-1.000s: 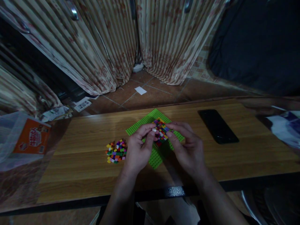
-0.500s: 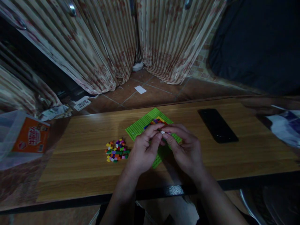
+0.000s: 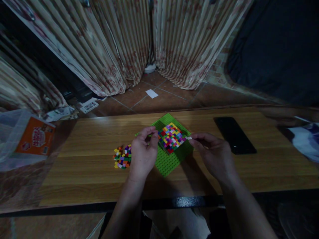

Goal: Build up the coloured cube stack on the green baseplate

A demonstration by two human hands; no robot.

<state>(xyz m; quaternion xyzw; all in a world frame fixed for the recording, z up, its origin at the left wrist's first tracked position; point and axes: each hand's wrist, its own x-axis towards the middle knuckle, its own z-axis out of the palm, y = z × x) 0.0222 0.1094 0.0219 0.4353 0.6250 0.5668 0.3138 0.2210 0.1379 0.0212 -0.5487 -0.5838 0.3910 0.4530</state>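
Note:
A green studded baseplate lies turned cornerwise on the wooden table. On it sits a square patch of small multicoloured bricks. My right hand pinches a small white brick between thumb and forefinger at the patch's right corner. At the patch's left side is my left hand, its thumb and fingertips drawn together; whether anything is between them is hidden. A pile of loose coloured bricks lies left of the baseplate, partly covered by my left hand.
A black phone lies on the table, right of my right hand. Beyond the left end stands a clear plastic bin with an orange label. Curtains hang behind the table, above a tiled floor.
My hands have moved apart from above the baseplate, uncovering the brick patch. The white brick has gone right with my right hand, and my left hand has shifted left.

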